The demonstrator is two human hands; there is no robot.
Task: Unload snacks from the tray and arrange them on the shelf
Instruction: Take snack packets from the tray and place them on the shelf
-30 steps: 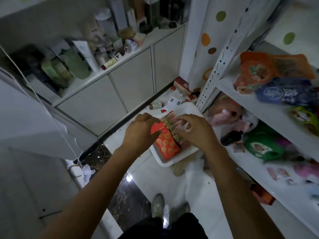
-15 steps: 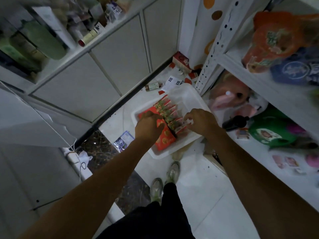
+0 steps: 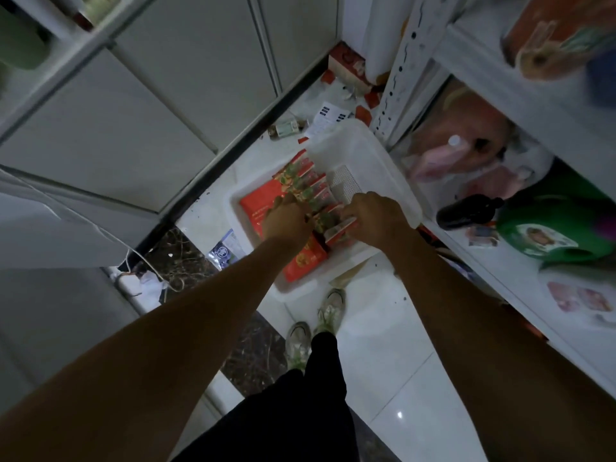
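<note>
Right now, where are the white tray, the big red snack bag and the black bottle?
white tray [image 3: 373,155]: head view, bare floor near its far corner.
big red snack bag [image 3: 257,208]: head view, its upper end, inside the tray.
black bottle [image 3: 465,213]: head view, middle of its body, on the lower shelf.

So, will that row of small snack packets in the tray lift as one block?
Probably not: the row of small snack packets looks like separate pieces, unevenly fanned. Likely light. The left hand and right hand bracket it, which may help.

L hand [image 3: 286,221] fingers hidden btwn snack packs [image 3: 301,176], orange bag [image 3: 553,25] top-right blurred, cut off
</note>
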